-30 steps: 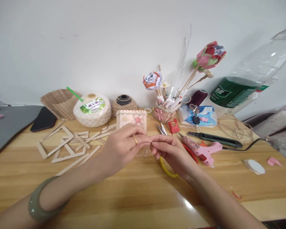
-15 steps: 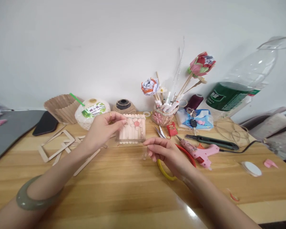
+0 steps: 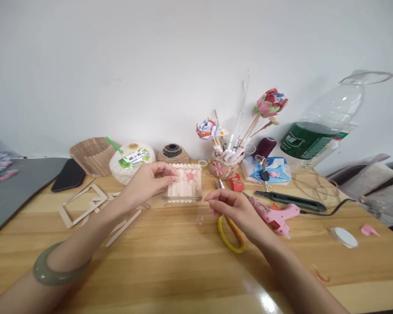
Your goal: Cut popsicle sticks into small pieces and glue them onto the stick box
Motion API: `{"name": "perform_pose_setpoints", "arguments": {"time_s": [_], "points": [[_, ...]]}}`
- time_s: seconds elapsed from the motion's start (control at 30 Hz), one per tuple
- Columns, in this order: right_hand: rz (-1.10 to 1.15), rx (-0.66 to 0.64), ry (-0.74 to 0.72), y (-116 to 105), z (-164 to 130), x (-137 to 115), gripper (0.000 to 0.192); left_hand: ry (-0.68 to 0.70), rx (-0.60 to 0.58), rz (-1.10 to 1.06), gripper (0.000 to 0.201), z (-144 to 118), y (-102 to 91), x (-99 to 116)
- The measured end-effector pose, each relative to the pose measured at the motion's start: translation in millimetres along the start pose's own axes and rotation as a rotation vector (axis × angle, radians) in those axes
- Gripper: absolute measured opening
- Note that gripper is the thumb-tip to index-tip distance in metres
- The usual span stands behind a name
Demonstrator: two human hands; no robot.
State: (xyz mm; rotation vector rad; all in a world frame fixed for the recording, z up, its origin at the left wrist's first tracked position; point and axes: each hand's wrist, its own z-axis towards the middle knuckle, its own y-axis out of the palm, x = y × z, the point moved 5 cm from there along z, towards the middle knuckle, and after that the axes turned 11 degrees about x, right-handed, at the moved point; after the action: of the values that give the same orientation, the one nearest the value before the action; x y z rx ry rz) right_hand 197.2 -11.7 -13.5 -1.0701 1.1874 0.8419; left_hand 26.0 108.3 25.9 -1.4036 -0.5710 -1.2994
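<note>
A small panel of craft sticks (image 3: 185, 189) with scalloped ends and a pink-red flower stands near the middle of the table. The thumb and fingers of my left hand (image 3: 152, 179) are closed at its upper left edge. Right of the panel, my right hand (image 3: 231, 206) is held in a pinch; whatever sits between its fingertips is too small to make out. Beneath that hand lies a pair of scissors (image 3: 229, 246), with a yellow handle loop showing and the rest partly covered.
To the right lie a pink glue gun (image 3: 283, 214) and a dark utility knife (image 3: 290, 200). Loose craft sticks (image 3: 123, 227) lie left. Along the wall stand a wrapped coconut (image 3: 131, 163), a twine spool (image 3: 173, 153), a flower pot (image 3: 224, 165) and a big bottle (image 3: 314, 135).
The view has shifted slightly, so things appear a little lower. My right hand has moved slightly away from the panel's lower right corner. My left hand stays at the panel.
</note>
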Motion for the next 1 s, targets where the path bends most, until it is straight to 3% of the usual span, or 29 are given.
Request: {"name": "perform_pose_setpoints", "arguments": {"time_s": [0.13,0.27,0.6,0.83,1.0], "points": [[-0.429,0.154,-0.218,-14,6,-3,0.014,0.001,-0.043,-0.007,0.015,0,-0.3,0],[-0.522,0.168,-0.267,-11,10,5,0.014,0.012,-0.093,0.032,0.017,-2,1.8,1],[-0.591,0.142,-0.305,-7,9,2,0.014,-0.021,-0.154,-0.005,0.010,-11,10.0,3],[-0.576,0.147,-0.315,-9,12,10,0.015,0.092,-0.298,0.117,0.009,-19,19.4,3],[-0.552,0.157,-0.328,-7,13,13,0.016,0.121,-0.335,0.168,0.012,-28,31.1,5]]}}
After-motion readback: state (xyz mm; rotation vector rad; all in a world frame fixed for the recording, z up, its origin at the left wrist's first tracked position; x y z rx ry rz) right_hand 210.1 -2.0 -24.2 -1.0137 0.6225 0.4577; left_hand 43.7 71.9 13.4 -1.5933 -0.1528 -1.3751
